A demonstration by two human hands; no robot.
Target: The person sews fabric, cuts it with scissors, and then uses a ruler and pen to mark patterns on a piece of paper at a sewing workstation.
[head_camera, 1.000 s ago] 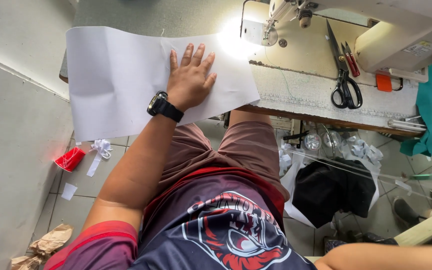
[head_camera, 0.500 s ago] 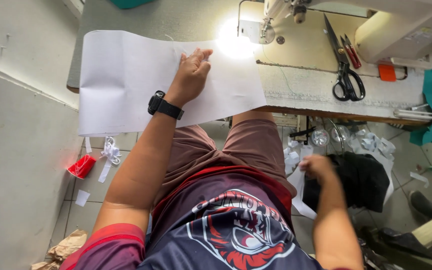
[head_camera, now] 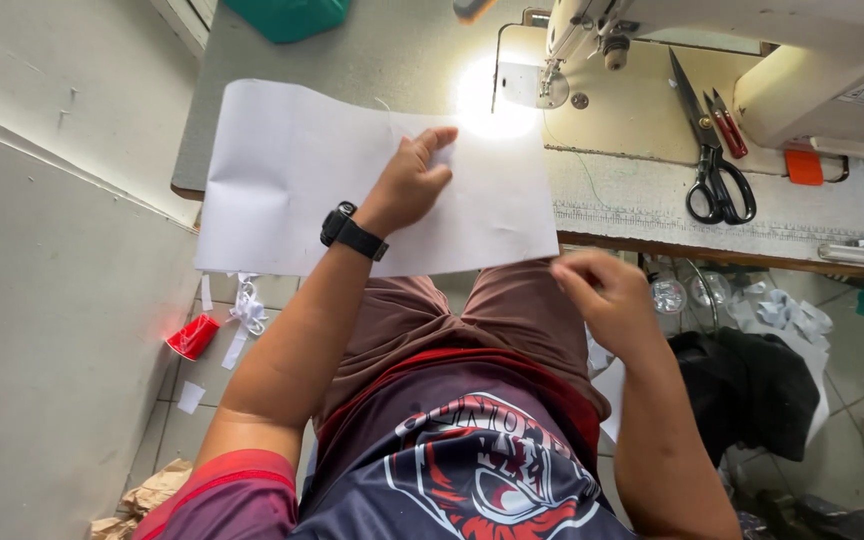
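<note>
A large white sheet of fabric or paper (head_camera: 282,180) lies across the sewing table (head_camera: 372,50) and hangs over its near edge. My left hand (head_camera: 410,180), with a black watch on the wrist, rests on the sheet with its fingers curled, the index finger pointing toward the lamp glare. My right hand (head_camera: 602,298) hovers below the table's front edge, near the sheet's lower right corner, fingers loosely bent; I cannot tell whether it holds anything. The sewing machine (head_camera: 672,40) stands at the back right.
Black-handled scissors (head_camera: 712,170) and small red snips (head_camera: 727,125) lie on the machine bed. A teal cloth (head_camera: 287,15) sits at the table's far edge. On the floor are a red cup (head_camera: 192,336), white scraps and a dark cloth pile (head_camera: 752,385). A wall runs along the left.
My right hand has risen from the dark pile on the floor to just under the table edge. My left hand's flat fingers have curled on the sheet.
</note>
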